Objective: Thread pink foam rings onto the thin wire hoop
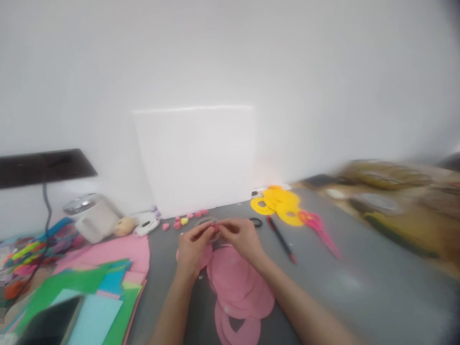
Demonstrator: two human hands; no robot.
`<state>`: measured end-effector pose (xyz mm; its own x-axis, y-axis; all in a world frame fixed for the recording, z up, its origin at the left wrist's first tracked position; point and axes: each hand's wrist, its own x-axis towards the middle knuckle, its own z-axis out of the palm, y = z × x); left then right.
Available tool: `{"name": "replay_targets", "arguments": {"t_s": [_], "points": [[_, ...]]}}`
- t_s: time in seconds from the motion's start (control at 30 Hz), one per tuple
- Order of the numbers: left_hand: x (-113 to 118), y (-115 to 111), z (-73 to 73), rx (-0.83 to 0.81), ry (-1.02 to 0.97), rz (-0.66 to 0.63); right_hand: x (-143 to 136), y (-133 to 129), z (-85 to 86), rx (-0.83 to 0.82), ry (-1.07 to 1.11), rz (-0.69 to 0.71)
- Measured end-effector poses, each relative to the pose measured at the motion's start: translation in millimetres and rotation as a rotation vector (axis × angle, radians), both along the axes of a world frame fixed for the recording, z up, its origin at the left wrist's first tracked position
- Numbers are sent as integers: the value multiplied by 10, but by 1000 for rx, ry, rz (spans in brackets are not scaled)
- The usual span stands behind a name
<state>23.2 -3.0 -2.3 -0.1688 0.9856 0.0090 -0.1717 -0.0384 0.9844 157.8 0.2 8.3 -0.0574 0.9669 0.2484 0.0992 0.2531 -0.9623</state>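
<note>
My left hand point(196, 247) and my right hand point(240, 237) meet at the middle of the grey table, thumbs and forefingers pinched together. A small pink-red piece point(215, 227), perhaps a bead, shows between the fingertips; blur hides its exact kind. Right behind the fingers lies a clear ring or coil point(205, 220), partly covered by them. Under and in front of my hands spread several overlapping pink paper rounds point(237, 282), one with a hole cut in it. Several small pink beads point(177, 224) and a yellow bead point(184, 221) lie just beyond my left hand.
Yellow paper rings point(276, 201), pink scissors point(319, 230), a black pen point(282, 239) and a black ring point(256, 222) lie to the right. On the left are coloured paper sheets point(86, 278), a phone point(50, 321) and a white mug-like container point(89, 218). A white board point(197, 158) leans behind.
</note>
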Motion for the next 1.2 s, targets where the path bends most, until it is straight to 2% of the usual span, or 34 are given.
{"name": "replay_targets", "arguments": {"t_s": [0.4, 0.63, 0.87, 1.03, 1.2], "points": [[-20, 4, -7, 56, 142, -35, -20, -5, 1, -90, 120, 47], [-34, 27, -55, 71, 213, -58, -24, -33, 37, -73, -23, -54], [13, 18, -37, 98, 195, -96, -54, -42, 28, -132, 65, -89], [35, 11, -11, 98, 140, -85, -55, -73, 67, -73, -20, -127], [66, -8, -1, 61, 161, -13, -85, -96, 22, 125, -205, -208]]}}
